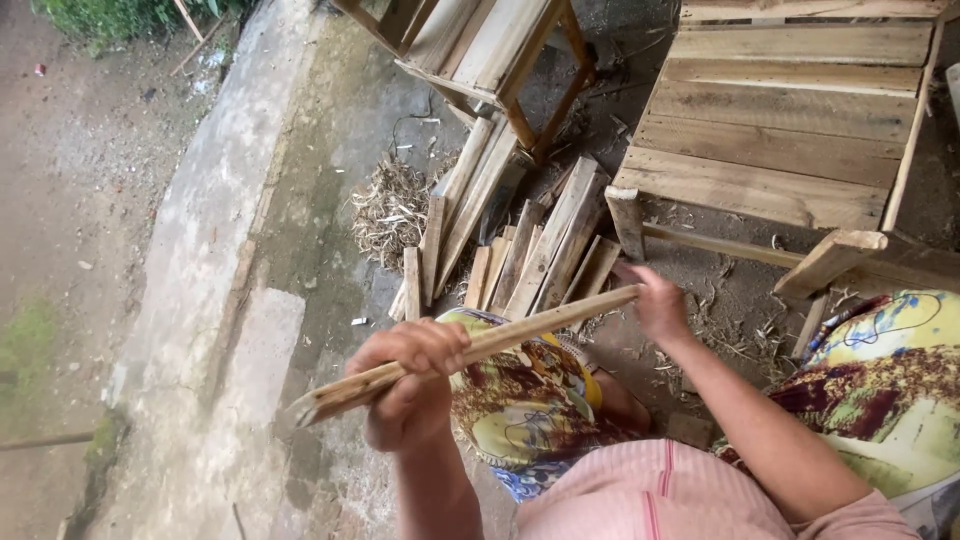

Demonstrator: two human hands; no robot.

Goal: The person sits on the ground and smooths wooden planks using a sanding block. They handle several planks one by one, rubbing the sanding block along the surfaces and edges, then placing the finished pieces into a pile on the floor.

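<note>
Left hand (412,378) is wrapped in a full fist around a long wooden stick (470,352) near its lower, ragged end, while the right hand (658,300) closes its fingers on the far upper end, so the stick spans between both hands, slanting across the person's lap above a knee covered in patterned cloth (525,405). Largest around it is the slatted wooden frame (790,130) of pale, rough-sawn planks to the right, with a second, smaller wooden frame (480,45) tilted at the top. Between them on the dirt floor (730,310) lies a pile of short flat wooden slats (520,250), fanned out and overlapping, beside a heap of dry shavings (392,210). A worn concrete ledge (220,250) runs along the left. The stick looks light, stiff and straight, with a splintery, unfinished surface and a chipped tip; it would likely be safest gripped along the smoother middle, away from the frayed end, where splinters seem a risk.
</note>
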